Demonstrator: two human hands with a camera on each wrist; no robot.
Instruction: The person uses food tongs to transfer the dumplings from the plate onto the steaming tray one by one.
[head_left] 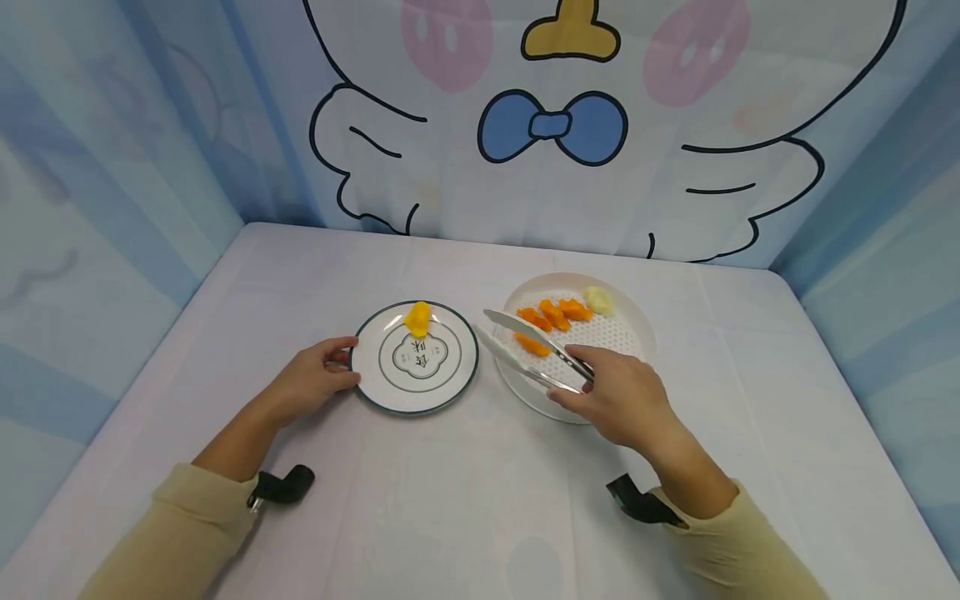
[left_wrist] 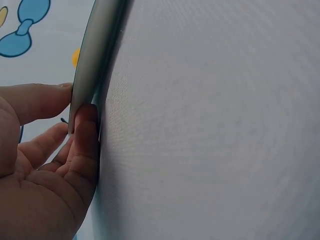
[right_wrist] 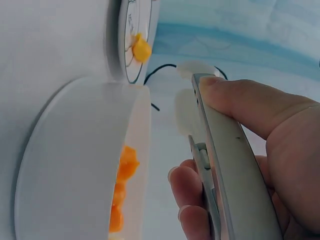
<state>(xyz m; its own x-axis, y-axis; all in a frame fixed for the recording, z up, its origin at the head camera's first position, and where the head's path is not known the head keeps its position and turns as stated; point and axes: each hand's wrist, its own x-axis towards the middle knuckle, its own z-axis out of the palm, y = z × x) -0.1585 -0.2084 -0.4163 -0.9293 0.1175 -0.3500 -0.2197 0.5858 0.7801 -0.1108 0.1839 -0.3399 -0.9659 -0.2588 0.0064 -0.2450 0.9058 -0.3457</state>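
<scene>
My left hand point(head_left: 311, 385) pinches the left edge of a white plate point(head_left: 375, 358) with a dark rim. In the left wrist view the thumb lies on top of the plate edge point(left_wrist: 92, 60) and fingers are beneath it. A yellow piece point(head_left: 417, 319) sits on the plate toward its far side. My right hand point(head_left: 630, 396) grips metal tongs point(right_wrist: 240, 175) with pale tips. The tips stand apart with nothing visible between them, over the left side of a white bowl point(head_left: 630, 333). Several orange pieces point(head_left: 555, 314) and one pale yellow piece point(head_left: 598, 300) lie in the bowl.
A white cloth covers the table point(head_left: 450, 500). The bowl stands just right of the plate, with a narrow gap between them. A patterned curtain point(head_left: 555, 192) hangs behind the table, with blue curtains at both sides. Dark wrist mounts point(head_left: 288, 485) protrude from the sleeves.
</scene>
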